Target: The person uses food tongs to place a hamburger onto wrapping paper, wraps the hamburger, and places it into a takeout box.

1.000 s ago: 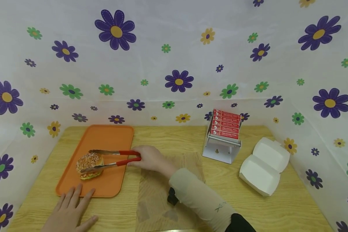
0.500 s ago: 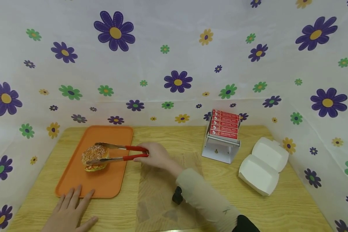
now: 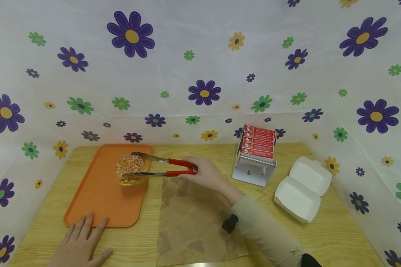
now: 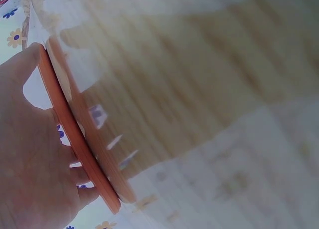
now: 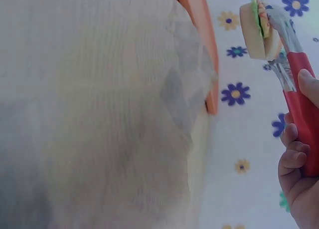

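Observation:
My right hand (image 3: 205, 173) grips red-handled metal tongs (image 3: 180, 162). Between the tong tips is a sesame-bun burger (image 3: 131, 165), over the right side of the orange tray (image 3: 100, 193). From the right wrist, the burger (image 5: 256, 32) shows side-on, raised above the tray (image 5: 199, 24), green and red filling visible. My left hand (image 3: 80, 239) lies with fingers extended, their tips on the tray's near edge. In the left wrist view the thumb of that hand (image 4: 30, 139) touches the tray rim (image 4: 75, 134).
Brown patterned paper (image 3: 190, 222) lies flat right of the tray. Behind it stands a white metal holder (image 3: 254, 172) with red printed packets (image 3: 258, 142). An opened white takeaway box (image 3: 299, 196) sits at the right. Flowered sheeting (image 3: 173, 74) walls the wooden table.
The tongs and burger have moved right and away from me, from the tray's left-middle to its right side. The right arm shifted right with them. My left hand stayed put.

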`<state>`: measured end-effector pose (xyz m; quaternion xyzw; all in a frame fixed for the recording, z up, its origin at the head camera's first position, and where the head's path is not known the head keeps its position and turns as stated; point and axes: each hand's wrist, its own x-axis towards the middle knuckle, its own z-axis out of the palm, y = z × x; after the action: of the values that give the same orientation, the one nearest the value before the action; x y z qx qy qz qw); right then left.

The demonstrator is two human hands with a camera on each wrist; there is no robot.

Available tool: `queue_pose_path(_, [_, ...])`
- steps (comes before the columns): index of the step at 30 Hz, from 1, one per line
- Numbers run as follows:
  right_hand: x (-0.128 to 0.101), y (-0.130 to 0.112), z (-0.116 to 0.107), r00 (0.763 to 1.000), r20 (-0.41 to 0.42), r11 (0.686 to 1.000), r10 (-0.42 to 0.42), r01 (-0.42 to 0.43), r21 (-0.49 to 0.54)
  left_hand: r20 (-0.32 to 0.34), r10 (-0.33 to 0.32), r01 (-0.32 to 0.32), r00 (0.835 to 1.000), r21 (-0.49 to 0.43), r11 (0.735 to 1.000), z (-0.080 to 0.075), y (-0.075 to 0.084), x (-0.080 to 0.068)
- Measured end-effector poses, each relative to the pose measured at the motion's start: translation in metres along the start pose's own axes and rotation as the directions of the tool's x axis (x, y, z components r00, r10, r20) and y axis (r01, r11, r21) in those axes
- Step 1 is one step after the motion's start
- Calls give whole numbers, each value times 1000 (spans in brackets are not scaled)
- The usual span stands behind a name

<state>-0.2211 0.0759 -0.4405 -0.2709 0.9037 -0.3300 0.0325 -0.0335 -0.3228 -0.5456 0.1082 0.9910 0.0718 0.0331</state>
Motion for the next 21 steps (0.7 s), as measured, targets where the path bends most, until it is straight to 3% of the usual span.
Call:
queue_pose_path(9, [-45,23,-38,998,-37,998,56,-56,19,15,0,0,1000,7,1000,0,-1,0])
queue_pose_path(15, [-77,40,-59,995,-97,998,31,-36,-54,14,5,-5,1000,-1,1000,0,-2,0])
queue_pose_path(21, [-110,55,-73,990,-142,998,25,-34,-61,13,6,-6,1000,5,1000,-3,0,1])
